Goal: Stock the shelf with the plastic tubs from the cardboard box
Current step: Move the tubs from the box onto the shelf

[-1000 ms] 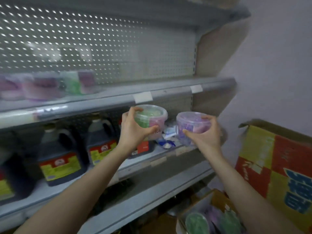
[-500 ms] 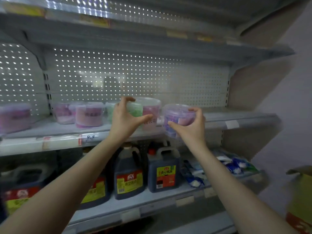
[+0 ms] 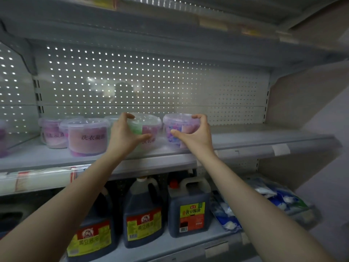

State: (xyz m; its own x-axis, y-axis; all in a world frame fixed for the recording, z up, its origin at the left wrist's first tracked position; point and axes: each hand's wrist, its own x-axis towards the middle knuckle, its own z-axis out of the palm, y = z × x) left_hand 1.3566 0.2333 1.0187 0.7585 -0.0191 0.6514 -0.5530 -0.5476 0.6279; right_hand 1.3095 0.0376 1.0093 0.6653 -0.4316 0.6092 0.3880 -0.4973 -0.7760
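Two tubs on shelf (image 3: 245,137): left hand (image 3: 124,135) clasps green-pink tub (image 3: 146,127), right hand (image 3: 194,134) clasps purple tub (image 3: 179,125).

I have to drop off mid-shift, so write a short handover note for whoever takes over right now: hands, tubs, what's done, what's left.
Left hand: closed around the green-and-pink tub, at the middle shelf.
Right hand: closed around the purple tub, just right of the first.
Done: two pink tubs already stand to the left on that shelf.
Left: whether the held tubs rest fully on the shelf is unclear; set them down, release, then fetch more. The cardboard box is out of view.
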